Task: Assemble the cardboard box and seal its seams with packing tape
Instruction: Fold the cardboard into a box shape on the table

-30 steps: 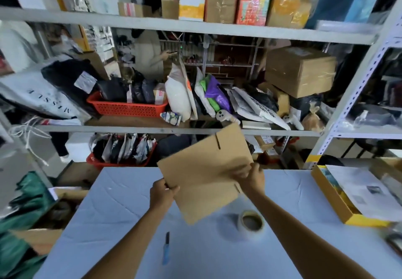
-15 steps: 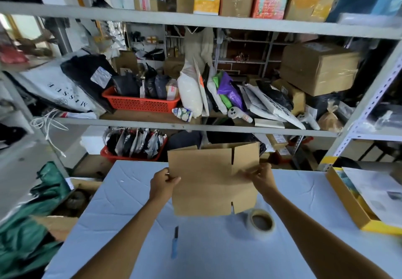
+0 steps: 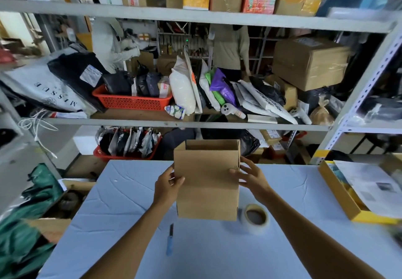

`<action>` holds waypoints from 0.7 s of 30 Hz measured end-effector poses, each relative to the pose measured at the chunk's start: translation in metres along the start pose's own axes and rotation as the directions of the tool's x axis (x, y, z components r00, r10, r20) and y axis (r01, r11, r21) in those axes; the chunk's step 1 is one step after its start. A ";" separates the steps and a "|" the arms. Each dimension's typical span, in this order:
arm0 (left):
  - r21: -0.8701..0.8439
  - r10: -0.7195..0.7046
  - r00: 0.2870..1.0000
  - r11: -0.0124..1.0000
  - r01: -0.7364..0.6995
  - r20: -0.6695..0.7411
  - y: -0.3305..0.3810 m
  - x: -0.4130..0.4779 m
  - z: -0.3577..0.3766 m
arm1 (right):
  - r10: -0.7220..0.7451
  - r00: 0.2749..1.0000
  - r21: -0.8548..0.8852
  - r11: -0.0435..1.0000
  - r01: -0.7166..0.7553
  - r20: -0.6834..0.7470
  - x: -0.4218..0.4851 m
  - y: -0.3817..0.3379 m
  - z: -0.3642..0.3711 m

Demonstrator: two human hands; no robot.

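I'm holding the cardboard box (image 3: 206, 183) up over the counter (image 3: 121, 196), just beside the tape roll (image 3: 256, 217); flat a moment ago, it's now standing popped open as a tube. Long axis is running upright, open mouth facing up toward the shelves (image 3: 195, 15). My left hand (image 3: 168, 183) is gripping the left edge, my right hand (image 3: 250, 177) is pressing the right edge, fingers spread. The white bag (image 3: 43, 87) is showing upside-down print, roughly "MISSUE"

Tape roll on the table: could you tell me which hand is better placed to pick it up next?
Probably the right hand: the tape roll lies just below it, right of the cardboard box, while the left hand grips the box's opposite edge.
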State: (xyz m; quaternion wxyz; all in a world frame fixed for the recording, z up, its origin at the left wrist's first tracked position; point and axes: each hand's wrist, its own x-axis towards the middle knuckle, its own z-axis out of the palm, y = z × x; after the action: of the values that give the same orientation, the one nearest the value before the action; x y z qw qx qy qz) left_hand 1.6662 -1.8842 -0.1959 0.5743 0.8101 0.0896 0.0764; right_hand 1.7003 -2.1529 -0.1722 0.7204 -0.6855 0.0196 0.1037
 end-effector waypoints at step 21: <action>-0.163 -0.078 0.991 0.982 0.095 0.110 -0.021 -0.017 0.017 | -0.128 0.982 -0.330 0.941 0.075 -0.142 -0.018 0.045 -0.001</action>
State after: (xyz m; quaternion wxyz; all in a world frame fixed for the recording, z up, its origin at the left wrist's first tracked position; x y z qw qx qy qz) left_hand 1.6526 -1.8967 -0.2217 0.6470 0.7571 0.0884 0.0168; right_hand 1.6753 -2.1546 -0.2137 0.5989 -0.8004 0.0251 0.0125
